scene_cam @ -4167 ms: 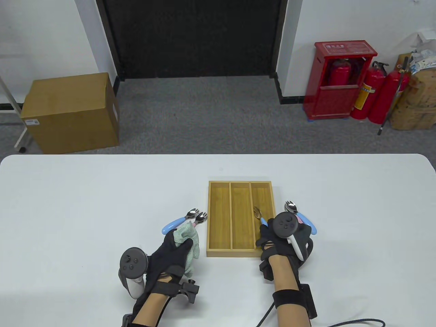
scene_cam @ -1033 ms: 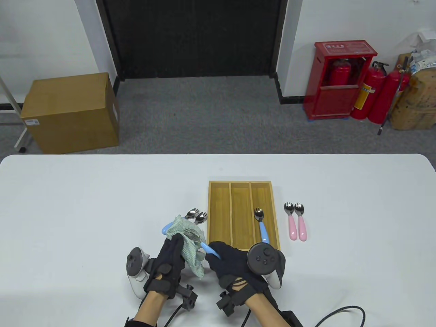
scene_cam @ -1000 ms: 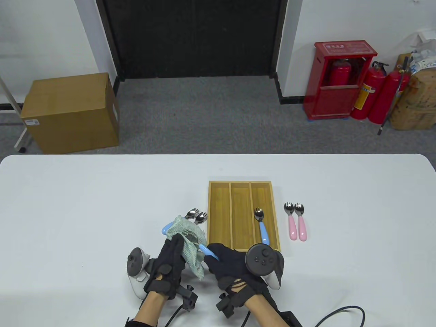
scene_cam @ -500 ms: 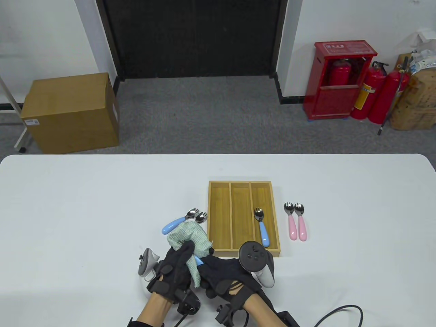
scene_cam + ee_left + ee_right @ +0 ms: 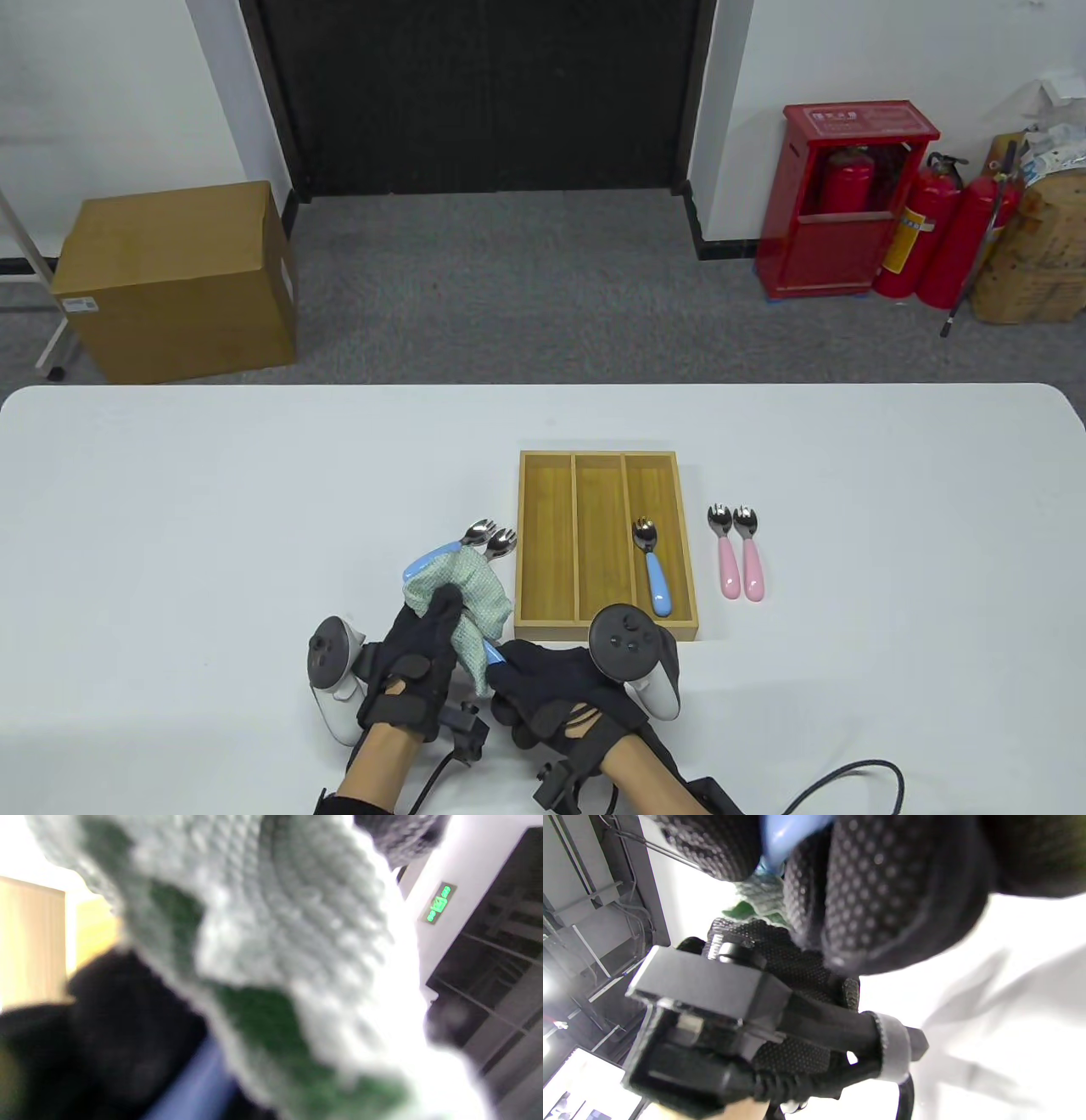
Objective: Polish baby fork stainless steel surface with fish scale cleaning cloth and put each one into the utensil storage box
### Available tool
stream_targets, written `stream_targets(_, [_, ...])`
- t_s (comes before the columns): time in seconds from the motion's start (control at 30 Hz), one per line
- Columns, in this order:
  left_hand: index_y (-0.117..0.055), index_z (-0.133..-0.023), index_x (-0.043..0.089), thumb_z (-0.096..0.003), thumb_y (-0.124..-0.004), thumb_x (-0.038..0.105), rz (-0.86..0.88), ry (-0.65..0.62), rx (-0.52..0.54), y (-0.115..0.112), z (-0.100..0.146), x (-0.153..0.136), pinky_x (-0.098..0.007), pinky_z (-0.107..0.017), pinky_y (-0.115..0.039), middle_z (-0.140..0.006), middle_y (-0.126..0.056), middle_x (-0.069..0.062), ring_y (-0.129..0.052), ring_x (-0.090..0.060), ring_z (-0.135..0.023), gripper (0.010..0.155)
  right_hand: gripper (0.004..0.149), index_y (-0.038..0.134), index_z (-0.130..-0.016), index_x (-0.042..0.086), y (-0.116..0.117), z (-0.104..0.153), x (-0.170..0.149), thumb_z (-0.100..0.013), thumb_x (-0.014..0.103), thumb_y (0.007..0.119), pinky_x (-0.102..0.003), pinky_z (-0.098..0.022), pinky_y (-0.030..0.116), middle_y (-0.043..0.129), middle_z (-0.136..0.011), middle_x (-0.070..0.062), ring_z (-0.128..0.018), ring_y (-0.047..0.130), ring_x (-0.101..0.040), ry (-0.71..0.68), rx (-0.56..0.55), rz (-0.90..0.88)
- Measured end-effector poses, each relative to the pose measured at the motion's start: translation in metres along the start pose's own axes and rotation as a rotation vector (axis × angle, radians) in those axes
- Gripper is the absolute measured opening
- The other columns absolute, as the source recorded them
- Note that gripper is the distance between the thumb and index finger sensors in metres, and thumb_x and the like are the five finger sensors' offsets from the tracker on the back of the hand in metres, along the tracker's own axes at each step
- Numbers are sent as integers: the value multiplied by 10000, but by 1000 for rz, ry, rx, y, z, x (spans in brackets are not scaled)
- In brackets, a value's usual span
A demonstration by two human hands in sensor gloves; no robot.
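My left hand [image 5: 424, 645] grips the pale green fish scale cloth [image 5: 475, 594], wrapped round the steel head of a blue-handled fork [image 5: 490, 652]. That fork's handle is held by my right hand [image 5: 543, 688], just in front of the wooden storage box [image 5: 547, 543]. The head is hidden inside the cloth. One blue-handled fork [image 5: 653, 567] lies in the box's right compartment. The cloth [image 5: 271, 942] fills the left wrist view; the blue handle [image 5: 787, 832] shows between my fingers in the right wrist view.
Two pink-handled forks [image 5: 736, 552] lie side by side right of the box. Left of the box lie a blue-handled fork [image 5: 433, 560] and another fork head [image 5: 502, 542], partly under the cloth. The white table [image 5: 170, 526] stretches wide on both sides.
Both hands drew back toward the table's front edge with the fork and cloth, then the left hand slid the cloth forward again along the fork. The handle shows less than before.
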State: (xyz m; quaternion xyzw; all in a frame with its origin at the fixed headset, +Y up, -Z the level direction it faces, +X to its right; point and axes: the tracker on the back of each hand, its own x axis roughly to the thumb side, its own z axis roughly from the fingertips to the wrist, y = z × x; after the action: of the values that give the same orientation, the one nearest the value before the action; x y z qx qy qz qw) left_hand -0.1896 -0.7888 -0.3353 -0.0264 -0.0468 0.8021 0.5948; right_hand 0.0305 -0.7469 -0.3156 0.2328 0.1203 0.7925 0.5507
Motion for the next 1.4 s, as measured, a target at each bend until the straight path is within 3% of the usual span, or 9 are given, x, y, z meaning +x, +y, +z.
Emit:
stream_targets(0.17, [-631,-991,223,-550,-638,686,238,54,-51,-4,-1,-13,-495,-676,-703,-851,-943,55,-990,-194,-789,640,475,842,-732,41,-2,1,-3,-432,399,756,-501,-151,847,1007,-385,-170,-99,997,-240,17,-7,62])
stream_targets(0.33, [-339,-1104,189,-571,-589,742,164,14,-245,-17,-6,-7,-539,-706,-645,-1059,-725,-44,-841,-269,-949,808,472,843,-731,40,-13,2,-7,-431,395,761,-508,-156,842,1005,-391,-179,-106,995,-250,-1,-123,12])
stream_targets(0.47, [-180,-1122,148,-593,-608,563,241,-8,-346,-27,-6,-4,-592,-729,-587,-1161,-504,-160,-693,-363,-1069,798,472,839,-734,42,-22,5,-8,-431,394,760,-512,-163,838,1002,-398,-182,-113,993,-254,-22,-231,25])
stream_targets(0.6, [-65,-1092,138,-571,-633,342,275,3,-438,-33,-6,0,-650,-744,-486,-1141,-249,-267,-489,-462,-1127,797,474,832,-737,38,-25,5,-11,-433,392,751,-515,-164,838,999,-403,-184,-114,993,-256,-10,-219,23])
stream_targets(0.73, [-204,-1110,169,-574,-700,348,-10,12,-298,-26,-5,1,-568,-724,-615,-1136,-548,-108,-765,-294,-1051,751,475,831,-736,35,-19,3,-11,-435,392,745,-511,-160,840,999,-396,-178,-110,991,-252,-23,-125,-10])
stream_targets(0.87, [-464,-1058,171,-569,-768,369,-48,33,-219,-21,-3,-1,-517,-676,-701,-942,-824,-9,-976,-189,-820,609,477,826,-733,30,-9,3,-5,-435,395,745,-510,-161,841,999,-394,-177,-108,991,-251,-48,-46,50])
stream_targets(1.0, [-625,-977,205,-539,-815,413,31,48,-175,-16,-5,-1,-512,-677,-710,-826,-902,28,-1018,-150,-700,521,480,827,-730,30,-5,1,0,-436,400,742,-506,-159,843,998,-386,-171,-99,988,-241,-63,-43,30])
stream_targets(1.2, [-744,-876,222,-503,-828,547,-100,10,-36,-8,-5,2,-454,-647,-774,-663,-987,67,-1070,-99,-534,502,486,827,-725,23,-4,0,2,-437,405,748,-504,-157,844,999,-374,-165,-91,986,-236,-56,-42,30])
stream_targets(1.4, [-708,-915,225,-491,-845,444,-89,3,-95,-13,-7,3,-501,-683,-719,-731,-963,42,-1057,-130,-609,497,472,841,-716,32,-8,1,1,-430,399,759,-519,-163,835,1001,-376,-181,-95,982,-257,-50,-71,91])
